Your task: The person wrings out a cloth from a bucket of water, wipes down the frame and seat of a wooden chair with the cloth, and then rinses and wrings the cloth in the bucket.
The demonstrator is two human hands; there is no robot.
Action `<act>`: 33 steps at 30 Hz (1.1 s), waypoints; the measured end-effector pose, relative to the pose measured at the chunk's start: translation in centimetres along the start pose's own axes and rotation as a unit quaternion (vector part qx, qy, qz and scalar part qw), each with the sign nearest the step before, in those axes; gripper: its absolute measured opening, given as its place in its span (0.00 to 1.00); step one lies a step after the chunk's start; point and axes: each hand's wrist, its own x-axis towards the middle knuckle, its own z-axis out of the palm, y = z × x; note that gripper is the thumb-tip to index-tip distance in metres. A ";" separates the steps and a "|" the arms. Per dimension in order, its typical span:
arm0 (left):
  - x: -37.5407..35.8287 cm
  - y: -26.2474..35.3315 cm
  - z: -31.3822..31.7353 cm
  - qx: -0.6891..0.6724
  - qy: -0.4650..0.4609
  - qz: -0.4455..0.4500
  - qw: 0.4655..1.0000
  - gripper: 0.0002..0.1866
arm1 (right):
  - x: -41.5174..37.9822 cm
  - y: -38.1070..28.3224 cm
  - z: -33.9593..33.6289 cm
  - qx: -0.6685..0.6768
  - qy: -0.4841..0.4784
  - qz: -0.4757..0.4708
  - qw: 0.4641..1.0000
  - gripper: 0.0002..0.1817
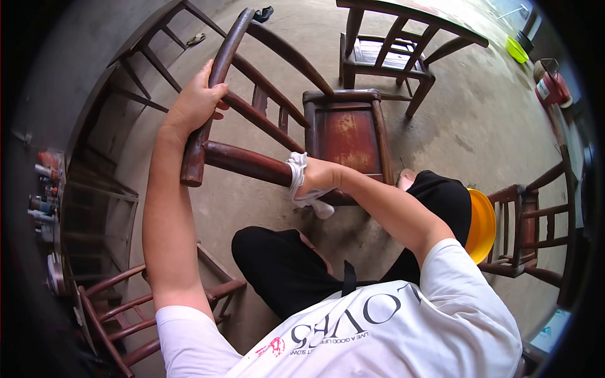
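Observation:
A dark red-brown wooden chair stands tilted in front of me, its backrest reaching toward the left. My left hand is wrapped around the top rail of that backrest. Bunched in my right hand is a white cloth, pressed around the near back post close to the seat. The cloth's loose end hangs below my wrist. Worn, paler patches show on the seat. Some fingers of my right hand are hidden by the cloth and the post.
Another wooden chair stands beyond, with others at the right and lower left. A yellow basin sits beside my knee. Further off are a green basin and a red container. Dark furniture lines the left wall.

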 end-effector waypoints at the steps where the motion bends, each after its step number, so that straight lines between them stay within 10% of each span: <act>1: 0.0 0.1 0.0 0.009 0.004 -0.007 1.000 0.33 | -0.3 -0.4 0.8 -0.003 0.069 -0.021 0.997 0.12; 5: -0.1 0.4 0.1 0.028 0.010 -0.009 1.000 0.33 | -2.0 -3.5 4.0 -0.269 0.376 -0.069 0.884 0.12; 10: -0.1 0.2 0.2 0.041 0.021 -0.014 0.999 0.34 | -1.4 -1.0 5.8 -0.364 0.433 0.000 0.824 0.10; 14: 0.0 -0.3 0.0 0.001 0.002 0.002 1.000 0.34 | -1.6 -1.2 3.0 -0.425 0.286 0.034 0.858 0.13; 16: 0.1 -0.4 0.0 -0.009 0.003 0.014 1.000 0.34 | -1.4 1.1 1.3 -0.063 0.095 -0.081 0.990 0.12; 17: 0.1 -0.4 0.0 -0.008 0.002 0.013 1.000 0.34 | -1.2 0.5 0.1 -0.011 0.007 0.047 0.999 0.23; 22: 0.3 -0.5 0.0 -0.020 -0.001 0.015 1.000 0.34 | -0.2 3.8 -0.6 0.263 -0.136 0.103 0.950 0.23; 26: 0.2 -0.1 -0.1 -0.018 -0.007 0.014 1.000 0.34 | -2.1 2.0 1.2 0.012 0.024 -0.023 0.999 0.19; 28: 0.3 -0.3 -0.1 -0.017 -0.006 0.009 1.000 0.34 | -3.3 0.4 3.4 -0.143 0.295 -0.040 0.944 0.15; 29: 0.2 -0.3 -0.1 -0.019 -0.003 0.012 1.000 0.34 | -3.3 0.1 4.0 -0.342 0.345 -0.036 0.873 0.12; 33: -0.1 -0.4 0.0 -0.015 0.000 0.007 1.000 0.34 | -3.7 1.1 6.4 -0.416 0.423 0.039 0.804 0.07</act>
